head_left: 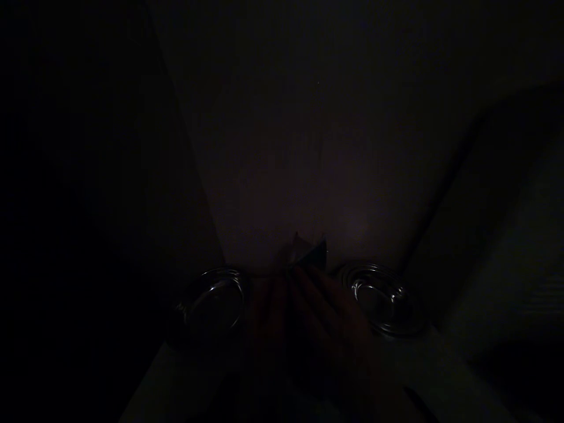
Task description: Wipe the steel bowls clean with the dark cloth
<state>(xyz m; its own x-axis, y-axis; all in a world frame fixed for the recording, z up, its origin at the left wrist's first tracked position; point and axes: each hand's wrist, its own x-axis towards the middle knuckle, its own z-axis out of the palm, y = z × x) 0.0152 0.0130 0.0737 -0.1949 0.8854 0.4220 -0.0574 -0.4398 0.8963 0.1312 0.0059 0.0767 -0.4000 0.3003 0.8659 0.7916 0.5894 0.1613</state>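
Observation:
The view is very dark, so outlines are faint. My right hand [335, 317] is closed, its fingers bunched together at the lower edge of a thin, packet-like piece [317, 256]. That piece has pointed upper corners, dark on the right and paler on the left; its exact kind does not show. Close beside it is my left hand [268, 311], dimmer, with fingers that look drawn together near the same piece. To the left lies a shiny round metal dish [240, 281], and a similar metal dish [399, 332] lies to the right.
Both dishes rest on a pale surface [445, 370] that reaches toward me. Behind the hands rises a plain wall-like surface [286, 147]. At far right a slanting, greyish-green shape [506, 252] is too dim to name.

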